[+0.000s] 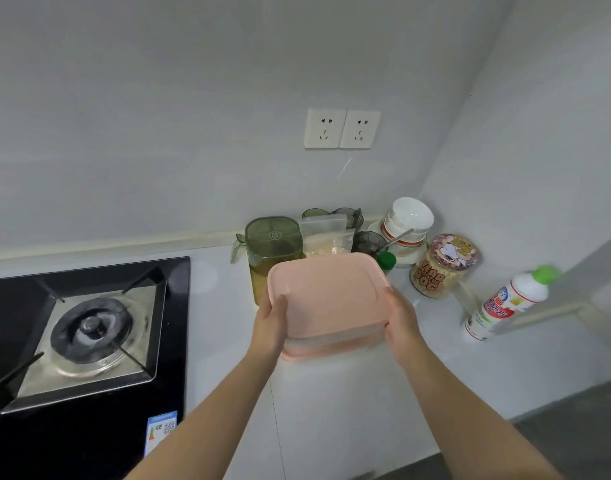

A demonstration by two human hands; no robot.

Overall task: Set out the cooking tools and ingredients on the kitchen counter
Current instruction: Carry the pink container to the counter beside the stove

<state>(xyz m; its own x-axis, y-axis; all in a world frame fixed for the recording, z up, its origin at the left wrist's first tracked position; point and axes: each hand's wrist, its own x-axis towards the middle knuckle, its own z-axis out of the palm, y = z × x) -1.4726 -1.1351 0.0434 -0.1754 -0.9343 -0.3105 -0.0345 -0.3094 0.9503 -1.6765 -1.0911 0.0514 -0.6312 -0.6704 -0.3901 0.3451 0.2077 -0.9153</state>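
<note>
Leftmost, a black gas hob point(85, 341) is set into the white counter point(349, 410), its single burner point(94, 329) under a metal pan support; a blue label point(161, 430) sits on the hob's near right corner. Centre — the left hand point(270, 322) and right hand point(399, 322) grip a pink lidded container point(328, 299) by its two short sides, thumbs lying on the lid and the remaining fingers curled beneath the rim, out of sight. Whether the container's base touches the counter or hangs just above it cannot be told. Directly behind the container stands a green-lidded jug point(273, 251) holding yellowish liquid, and just beside that a clear zip bag point(328, 239) of pale contents leans in front of dark green glasses point(345, 216). On the wall above, two white sockets point(342, 129) are mounted side by side. Further right, a stack of white bowls point(406, 225) occupies the corner with a metal utensil handle protruding, a green cap point(387, 260) showing near its foot. Next comes a glass jar point(442, 268) with a cartoon-dog lid and "YEAR DOG" lettering — filled with pale grains. Rightmost, a white bottle point(508, 303) with a green cap stands well apart from the hands
</note>
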